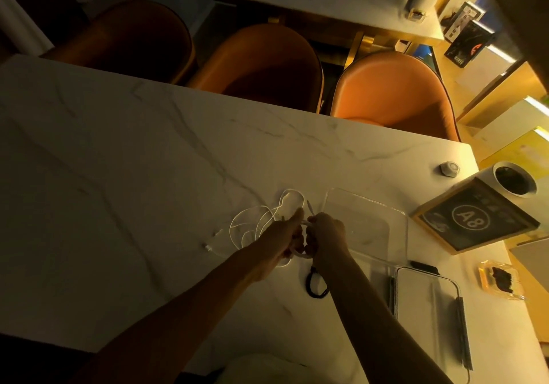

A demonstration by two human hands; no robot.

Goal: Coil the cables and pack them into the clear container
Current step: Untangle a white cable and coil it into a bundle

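1. Two bare forearms are showing from the bottom edge of the view, with no sleeves covering them up to where the frame is cutting them off.
2. The left hand [282, 235] is wearing no glove, ring or watch that the dim light is revealing.
3. The right hand [326, 235] is likewise showing bare, with its wrist carrying no band or strap.
4. Warm, low lighting is leaving finer details of both arms unclear.

Café: numbered table sign [475, 220], orange chairs [395, 92]
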